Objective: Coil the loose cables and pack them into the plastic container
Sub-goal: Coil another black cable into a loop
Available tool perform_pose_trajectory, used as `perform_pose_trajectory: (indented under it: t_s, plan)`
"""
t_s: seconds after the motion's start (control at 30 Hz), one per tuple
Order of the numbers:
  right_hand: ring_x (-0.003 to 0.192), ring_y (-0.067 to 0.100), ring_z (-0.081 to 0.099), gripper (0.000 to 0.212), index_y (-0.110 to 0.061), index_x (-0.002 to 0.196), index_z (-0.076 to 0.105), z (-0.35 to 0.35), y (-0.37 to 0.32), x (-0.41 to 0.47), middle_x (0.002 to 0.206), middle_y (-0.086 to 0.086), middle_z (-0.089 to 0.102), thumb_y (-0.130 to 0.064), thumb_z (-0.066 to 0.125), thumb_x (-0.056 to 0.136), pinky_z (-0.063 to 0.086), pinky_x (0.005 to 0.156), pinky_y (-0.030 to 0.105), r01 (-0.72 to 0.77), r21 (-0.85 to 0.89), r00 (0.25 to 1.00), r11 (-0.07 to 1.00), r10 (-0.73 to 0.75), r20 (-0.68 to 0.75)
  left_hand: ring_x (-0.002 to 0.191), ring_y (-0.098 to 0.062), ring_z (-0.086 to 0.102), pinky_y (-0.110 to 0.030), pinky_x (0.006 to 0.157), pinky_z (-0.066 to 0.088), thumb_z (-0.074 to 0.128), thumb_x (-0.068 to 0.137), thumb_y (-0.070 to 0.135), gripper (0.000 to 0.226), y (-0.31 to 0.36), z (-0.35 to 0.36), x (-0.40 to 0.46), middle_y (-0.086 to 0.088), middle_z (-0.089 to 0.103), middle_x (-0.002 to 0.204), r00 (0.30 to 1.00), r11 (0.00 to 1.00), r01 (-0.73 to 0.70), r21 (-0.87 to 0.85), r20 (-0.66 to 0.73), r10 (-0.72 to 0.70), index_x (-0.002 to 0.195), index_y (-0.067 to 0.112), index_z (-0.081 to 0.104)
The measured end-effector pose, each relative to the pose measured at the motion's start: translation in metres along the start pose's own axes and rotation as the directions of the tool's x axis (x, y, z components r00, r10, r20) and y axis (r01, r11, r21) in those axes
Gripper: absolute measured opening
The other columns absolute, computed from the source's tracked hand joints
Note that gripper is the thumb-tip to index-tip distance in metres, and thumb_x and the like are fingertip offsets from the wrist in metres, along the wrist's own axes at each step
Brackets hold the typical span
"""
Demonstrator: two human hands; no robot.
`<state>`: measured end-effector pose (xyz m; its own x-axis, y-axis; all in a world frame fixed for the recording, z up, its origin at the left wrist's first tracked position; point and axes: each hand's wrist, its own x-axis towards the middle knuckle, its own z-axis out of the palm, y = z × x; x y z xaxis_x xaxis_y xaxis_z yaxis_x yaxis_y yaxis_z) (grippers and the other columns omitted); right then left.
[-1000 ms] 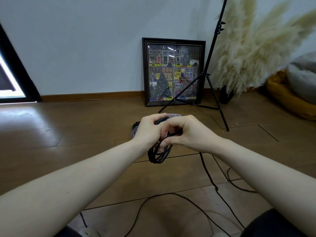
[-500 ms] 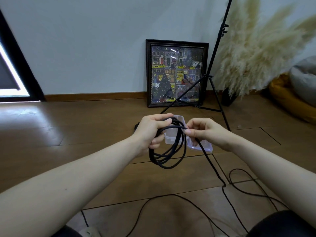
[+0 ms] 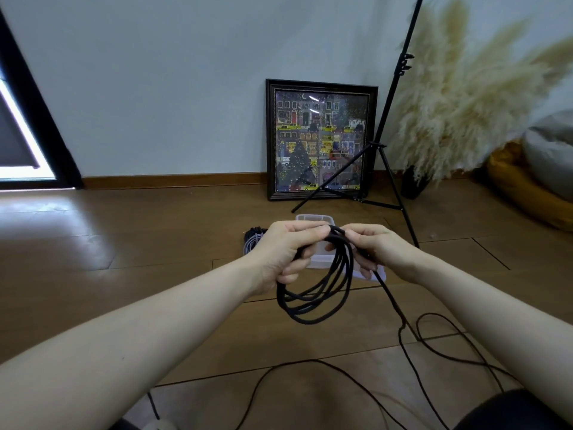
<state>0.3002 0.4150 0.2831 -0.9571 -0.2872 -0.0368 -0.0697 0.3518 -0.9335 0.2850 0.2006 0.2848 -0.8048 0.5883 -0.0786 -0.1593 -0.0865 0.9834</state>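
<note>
A black cable coil (image 3: 313,293) of several loops hangs from my left hand (image 3: 286,252), whose fingers and thumb grip its top. My right hand (image 3: 376,248) pinches the same cable right beside the left thumb, and the loose end (image 3: 412,346) trails from it down onto the floor in wide curves. Behind both hands a clear plastic container (image 3: 316,259) sits on the floor, partly hidden by them. A second bundled cable (image 3: 252,238) lies just left of the container.
A framed picture (image 3: 321,139) leans on the wall behind the container. A black tripod stand (image 3: 384,169) spreads its legs beside it. Pampas grass (image 3: 459,97) and cushions (image 3: 533,181) fill the right. Wooden floor stretches to the left.
My right hand came back to the left hand, laying another loop on the coil. The coil hangs larger and lower than before, and less loose cable lies on the floor.
</note>
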Motion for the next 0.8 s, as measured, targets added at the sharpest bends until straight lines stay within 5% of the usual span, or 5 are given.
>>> perform_pose_trajectory:
  t_s: [0.13,0.33,0.47,0.7,0.8]
  plan:
    - [0.042,0.013,0.032,0.035,-0.012,0.125,0.062,-0.003,0.003,0.002,0.111,0.01,0.071,-0.022,0.034,0.106,0.045,0.05,0.033,-0.016,0.077,1.0,0.997,0.015,0.001,0.032,-0.005,0.024,-0.011,0.033,0.015,0.059,0.098,0.022,0.027,0.003,0.001,-0.001,0.001,0.043,0.056,0.992,0.995,-0.046,-0.083,-0.118,0.036,0.122,0.014,0.067]
    - [0.042,0.011,0.029,0.051,-0.013,0.124,0.06,-0.003,0.01,-0.001,0.091,-0.008,0.075,-0.047,0.029,0.102,0.047,0.053,0.03,-0.136,0.045,0.988,0.99,0.133,0.076,0.03,-0.005,0.025,-0.01,0.032,0.018,0.055,0.099,0.016,0.027,0.009,-0.003,0.001,0.001,0.04,0.054,0.983,0.98,-0.109,-0.165,-0.165,0.082,0.123,0.01,0.065]
    - [0.039,0.01,0.03,0.04,-0.009,0.127,0.056,0.002,0.007,0.002,0.118,0.012,0.069,-0.031,0.031,0.105,0.049,0.052,0.03,-0.092,0.22,0.995,0.971,0.08,0.066,0.03,-0.005,0.024,-0.01,0.032,0.018,0.054,0.1,0.016,0.027,0.008,-0.006,0.003,0.001,0.039,0.055,0.976,0.969,-0.128,-0.213,-0.199,0.085,0.123,0.01,0.065]
    - [0.048,0.012,0.036,0.023,-0.006,0.123,0.052,0.011,0.004,0.005,0.087,0.005,0.058,-0.008,0.04,0.104,0.041,0.047,0.024,-0.129,0.127,0.991,0.983,0.123,0.056,0.036,-0.005,0.027,-0.015,0.035,0.019,0.052,0.103,0.02,0.024,0.002,-0.002,0.008,0.002,0.044,0.057,0.9,0.988,-0.132,-0.079,-0.426,0.086,0.122,0.019,0.066]
    - [0.046,0.007,0.038,0.015,-0.01,0.112,0.05,0.018,0.0,0.006,0.081,0.003,0.052,-0.005,0.039,0.103,0.038,0.044,0.02,-0.084,-0.016,0.996,0.996,0.084,0.025,0.055,-0.013,0.065,-0.016,0.034,0.022,0.05,0.104,0.021,0.025,0.005,0.0,0.01,-0.02,0.068,0.089,0.858,0.995,-0.1,0.008,-0.506,0.091,0.122,0.019,0.067]
